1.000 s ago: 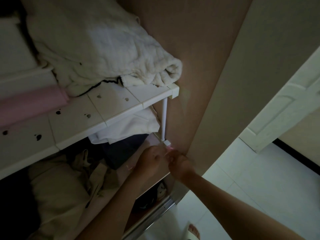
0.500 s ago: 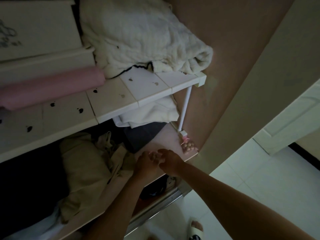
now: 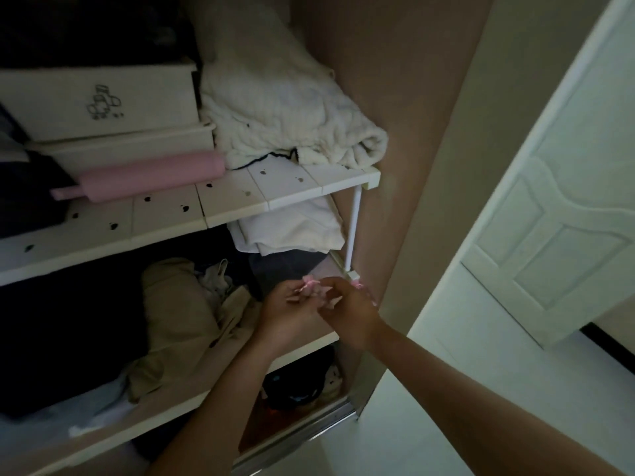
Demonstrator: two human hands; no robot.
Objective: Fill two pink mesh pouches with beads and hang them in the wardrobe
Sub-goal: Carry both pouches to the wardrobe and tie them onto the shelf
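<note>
Both hands meet in front of the wardrobe's lower shelf. My left hand and my right hand together hold a small pink mesh pouch, its gathered pink top sticking up between the fingers. Just right of my right hand, a second pink pouch hangs at the foot of the white shelf leg, mostly hidden behind the hand. The scene is dim and the beads inside cannot be made out.
A white slatted shelf insert carries a cream blanket, a pink roll and white boxes. Folded clothes lie beneath it, beige fabric to the left. A white door stands open on the right.
The view has swung up and left. A pouch now hangs at the shelf leg's foot; my hands have drawn slightly left of it and hold another pink pouch between them.
</note>
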